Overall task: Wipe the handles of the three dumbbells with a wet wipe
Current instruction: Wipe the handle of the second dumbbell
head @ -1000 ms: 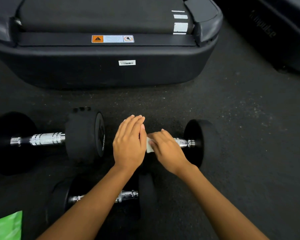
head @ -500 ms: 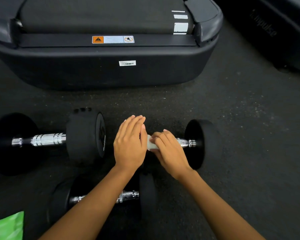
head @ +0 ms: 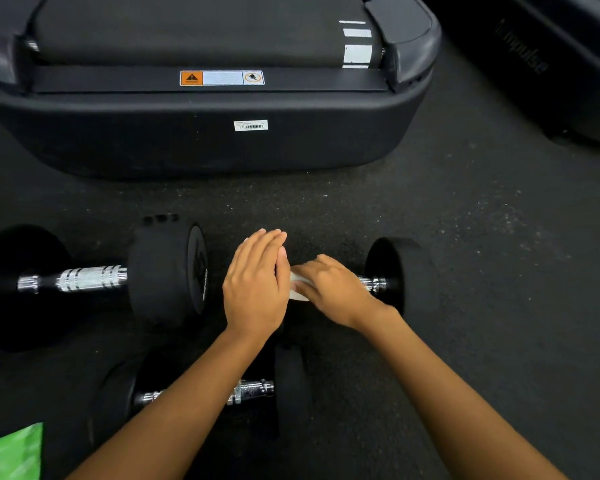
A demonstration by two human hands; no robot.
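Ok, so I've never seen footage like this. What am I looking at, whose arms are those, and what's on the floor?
No robot here. The camera sits on a person's head and looks down, so the two arms are that person's own. Three dumbbells lie on the dark floor in front of a treadmill: a left dumbbell, a near dumbbell partly under the left arm, and a right dumbbell. The left hand lies flat, apparently steadying the right dumbbell's hidden end. The right hand grips a white wipe on that dumbbell's handle. A green packet shows in the bottom left corner.
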